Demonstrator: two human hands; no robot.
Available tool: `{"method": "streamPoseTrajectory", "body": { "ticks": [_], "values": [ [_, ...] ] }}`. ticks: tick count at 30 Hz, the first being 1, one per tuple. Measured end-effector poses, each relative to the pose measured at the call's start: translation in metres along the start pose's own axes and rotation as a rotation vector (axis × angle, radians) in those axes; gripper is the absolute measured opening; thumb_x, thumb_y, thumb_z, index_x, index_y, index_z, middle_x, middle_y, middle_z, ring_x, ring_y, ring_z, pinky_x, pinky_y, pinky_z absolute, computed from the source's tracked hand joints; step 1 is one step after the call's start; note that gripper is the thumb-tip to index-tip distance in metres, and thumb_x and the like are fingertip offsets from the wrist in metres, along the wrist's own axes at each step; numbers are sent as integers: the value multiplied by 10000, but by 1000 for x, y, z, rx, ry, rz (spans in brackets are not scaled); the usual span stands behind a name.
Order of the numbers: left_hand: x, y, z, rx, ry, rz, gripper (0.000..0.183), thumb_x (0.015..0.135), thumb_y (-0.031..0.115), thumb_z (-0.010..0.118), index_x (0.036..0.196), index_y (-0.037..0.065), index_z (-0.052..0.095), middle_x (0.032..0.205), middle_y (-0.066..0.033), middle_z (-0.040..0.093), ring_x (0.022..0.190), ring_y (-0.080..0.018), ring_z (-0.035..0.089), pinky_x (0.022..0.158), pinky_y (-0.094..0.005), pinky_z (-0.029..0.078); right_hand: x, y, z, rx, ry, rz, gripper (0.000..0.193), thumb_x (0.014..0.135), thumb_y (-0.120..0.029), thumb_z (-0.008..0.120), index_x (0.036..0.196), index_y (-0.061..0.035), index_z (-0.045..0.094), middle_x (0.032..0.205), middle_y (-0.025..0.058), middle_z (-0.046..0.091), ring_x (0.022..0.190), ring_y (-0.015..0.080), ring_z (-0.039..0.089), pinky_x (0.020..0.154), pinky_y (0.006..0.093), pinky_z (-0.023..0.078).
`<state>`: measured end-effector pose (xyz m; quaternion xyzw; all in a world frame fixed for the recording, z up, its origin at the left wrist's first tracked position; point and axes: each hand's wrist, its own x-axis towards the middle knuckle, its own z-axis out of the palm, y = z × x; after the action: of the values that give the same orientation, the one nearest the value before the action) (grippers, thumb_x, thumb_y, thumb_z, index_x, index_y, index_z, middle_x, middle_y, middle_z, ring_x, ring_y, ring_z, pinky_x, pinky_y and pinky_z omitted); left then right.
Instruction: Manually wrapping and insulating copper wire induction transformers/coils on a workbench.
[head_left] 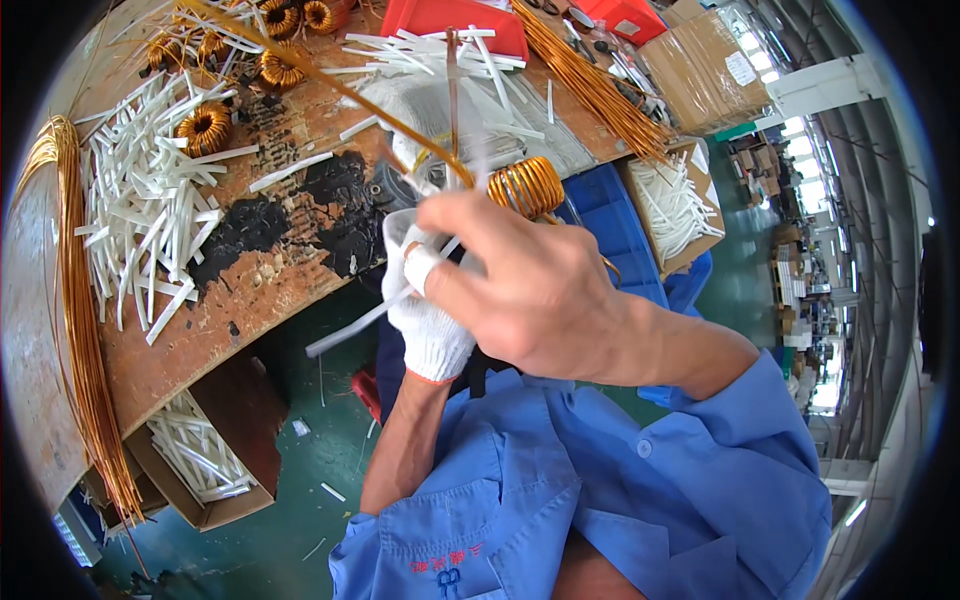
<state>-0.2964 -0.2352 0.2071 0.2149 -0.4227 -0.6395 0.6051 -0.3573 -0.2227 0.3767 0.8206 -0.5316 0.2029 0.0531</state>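
My left hand (432, 335), in a white knitted glove, is raised at the table's front edge, mostly behind my right hand. Its fingers look curled, but what they hold is hidden. My bare right hand (545, 285), slightly blurred, has a white wrap on one digit. Its thumb and index finger close on a thin white sleeve tube (360, 326), which slants down left across the glove. A copper-wound coil (526, 187) shows just beyond my right knuckles. One thick copper wire (375, 110) runs from the upper left down to my right index finger.
Loose white tubes (150, 190) and finished coils (205, 128) lie on the worn table (200, 345). Copper wire bundles (75, 300) hang over its left edge. A blue bin (607, 215), a carton of white tubes (675, 205) and a lower carton (205, 450) stand nearby.
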Motion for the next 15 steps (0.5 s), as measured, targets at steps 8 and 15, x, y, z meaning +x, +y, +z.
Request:
{"method": "streamPoseTrajectory", "body": {
  "ticks": [8,15],
  "values": [
    [8,19,3,75,-117,-190,545,1000,126,703,1488,13,488,1276,-117,645,1124,-209,653,953,-349,540,19,-4,30,1911,71,1081,367,1100,-281,494,796,-82,540,682,-19,504,433,72,400,408,293,319],
    [2,33,-16,-18,-34,-322,648,1003,94,678,1571,-16,385,1240,-137,660,1084,-223,674,915,-347,568,-2,-28,4,1180,-83,508,135,1043,-121,656,965,-44,577,830,68,658,661,134,610,615,270,510]
  ]
}}
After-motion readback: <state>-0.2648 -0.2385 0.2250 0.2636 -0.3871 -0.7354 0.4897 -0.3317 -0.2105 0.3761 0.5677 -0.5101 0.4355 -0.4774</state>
